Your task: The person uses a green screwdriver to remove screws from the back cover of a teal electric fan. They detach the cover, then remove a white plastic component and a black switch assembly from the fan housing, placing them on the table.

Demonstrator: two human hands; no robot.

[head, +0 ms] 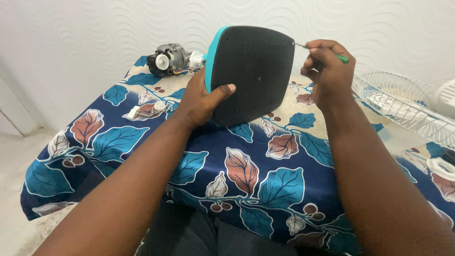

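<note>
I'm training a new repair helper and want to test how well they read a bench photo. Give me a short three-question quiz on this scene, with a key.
1. True or false: the left hand holds the fan base tilted up on its edge, with its dark underside facing the camera.
2. What does the right hand hold? A) a hammer B) a green-handled screwdriver C) a paintbrush
3. Fill in: the fan motor lies at the ______ edge of the leaf-patterned cloth, behind the base.

Key: 1 true; 2 B; 3 far. The white wire fan guard lies to the right, untouched.
</note>
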